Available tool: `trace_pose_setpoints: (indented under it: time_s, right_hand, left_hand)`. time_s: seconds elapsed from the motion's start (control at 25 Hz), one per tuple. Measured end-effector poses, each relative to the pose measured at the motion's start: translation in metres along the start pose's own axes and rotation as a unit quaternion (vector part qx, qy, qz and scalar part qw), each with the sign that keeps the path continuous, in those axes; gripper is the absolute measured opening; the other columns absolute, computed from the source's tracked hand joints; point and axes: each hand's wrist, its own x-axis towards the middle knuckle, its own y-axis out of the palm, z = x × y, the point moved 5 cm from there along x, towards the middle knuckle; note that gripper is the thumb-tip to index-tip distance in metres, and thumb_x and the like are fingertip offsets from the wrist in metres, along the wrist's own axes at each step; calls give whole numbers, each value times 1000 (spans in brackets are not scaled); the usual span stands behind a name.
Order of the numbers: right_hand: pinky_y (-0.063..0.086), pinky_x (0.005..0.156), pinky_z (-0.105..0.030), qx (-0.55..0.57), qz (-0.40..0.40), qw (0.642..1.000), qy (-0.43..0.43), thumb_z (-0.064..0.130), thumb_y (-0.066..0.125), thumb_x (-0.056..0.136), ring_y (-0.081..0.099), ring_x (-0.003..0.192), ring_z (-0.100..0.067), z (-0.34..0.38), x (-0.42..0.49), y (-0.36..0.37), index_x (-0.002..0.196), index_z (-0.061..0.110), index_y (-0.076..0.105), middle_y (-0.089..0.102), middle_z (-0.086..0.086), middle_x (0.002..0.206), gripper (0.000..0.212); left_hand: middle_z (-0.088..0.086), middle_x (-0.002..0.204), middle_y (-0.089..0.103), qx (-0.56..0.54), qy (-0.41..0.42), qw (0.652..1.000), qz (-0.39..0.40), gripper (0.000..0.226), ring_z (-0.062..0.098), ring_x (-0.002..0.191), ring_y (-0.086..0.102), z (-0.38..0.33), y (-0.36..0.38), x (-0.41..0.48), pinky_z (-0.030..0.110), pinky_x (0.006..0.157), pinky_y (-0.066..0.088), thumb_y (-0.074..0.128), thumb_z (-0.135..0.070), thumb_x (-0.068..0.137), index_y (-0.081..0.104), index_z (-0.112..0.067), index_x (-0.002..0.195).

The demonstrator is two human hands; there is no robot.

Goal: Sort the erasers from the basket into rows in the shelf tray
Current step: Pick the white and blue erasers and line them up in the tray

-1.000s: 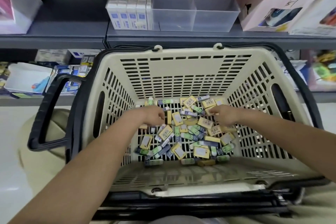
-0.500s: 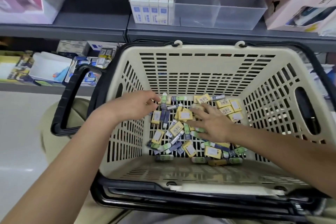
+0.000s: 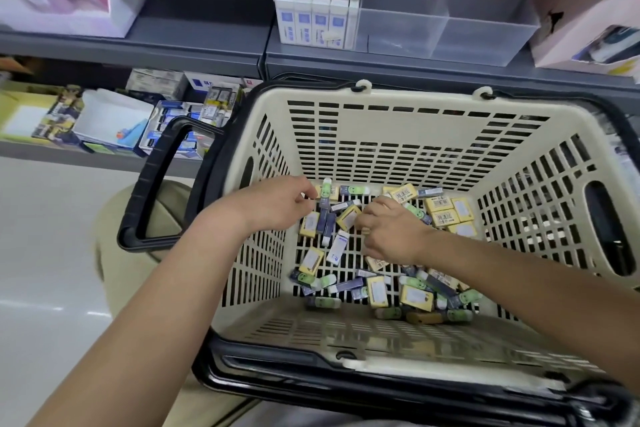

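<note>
Rectangular erasers (image 3: 376, 291) in slotted plastic basket (image 3: 398, 135)

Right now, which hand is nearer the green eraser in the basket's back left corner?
Left. The left hand has its fingers just left of the green eraser; the right hand sits farther off, to the eraser's right and closer to the person.
</note>
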Motion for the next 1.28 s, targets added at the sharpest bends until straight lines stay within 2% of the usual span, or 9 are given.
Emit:
trace_pose_setpoints:
  time_s: [0.16,0.36,0.44,0.56,0.64,0.76,0.88,1.08,1.28]
  right_hand:
    - [28,97,-38,27,29,998,53,17,51,90,40,114,-27,13,27,7,131,24,48,47,-6,120,42]
    - [29,97,-38,47,48,996,54,25,56,87,40,115,-26,13,32,6,124,22,50,47,-6,119,38]
    - [36,97,-36,143,50,986,71,33,56,86,47,108,-19,5,23,-9,114,22,55,53,-1,113,30]
    - [52,78,-35,356,-30,924,135,28,59,87,60,81,-10,-17,7,-53,95,22,63,65,5,92,11]
    - [53,63,-22,497,-99,847,162,22,63,86,64,70,-7,-31,-3,-83,87,25,65,67,7,81,4]
    - [51,57,-14,650,-154,722,181,11,64,83,65,61,-6,-46,-9,-119,86,21,66,69,6,70,11]
    - [54,62,-17,703,-183,655,208,2,65,80,67,64,-10,-63,-10,-140,90,12,67,72,-1,72,14]
    - [52,54,-15,703,-242,636,210,0,63,82,67,59,-9,-94,4,-188,85,10,65,72,-3,67,11]
    - [52,53,-15,649,-318,650,235,0,64,83,65,54,-5,-144,44,-250,86,7,63,69,-5,69,7]
  left_hand:
    - [1,128,56,0,-5,1000,1,32,16,111,54,-2,0,0,28,92,42,43,-30,98,49,-22,128]
    - [0,126,56,-15,-3,1000,-1,32,15,108,55,-3,-1,-1,27,89,43,43,-31,97,49,-22,128]
    - [-1,126,56,-22,-2,1000,2,33,14,108,55,-1,-2,0,26,88,43,44,-31,97,49,-22,128]
    - [-4,128,55,3,10,1000,11,40,12,107,54,-7,-1,1,25,85,42,53,-38,92,48,-25,129]
    - [-9,126,56,46,41,998,4,42,10,104,55,-20,0,5,26,84,44,58,-41,88,50,-28,127]
    - [-9,102,65,-15,107,992,-59,13,11,95,61,-42,-16,10,31,85,50,60,-27,89,59,-28,102]
    - [-9,90,66,-111,131,979,-108,9,8,86,63,-51,-41,12,35,82,53,60,-21,88,60,-30,88]
    - [-15,87,65,-197,163,920,-296,16,-5,78,60,-57,-95,20,25,76,51,64,-24,83,58,-39,82]
    - [-1,119,50,-236,110,811,-524,36,15,115,46,-47,-165,44,32,100,37,63,-15,83,53,-19,118]
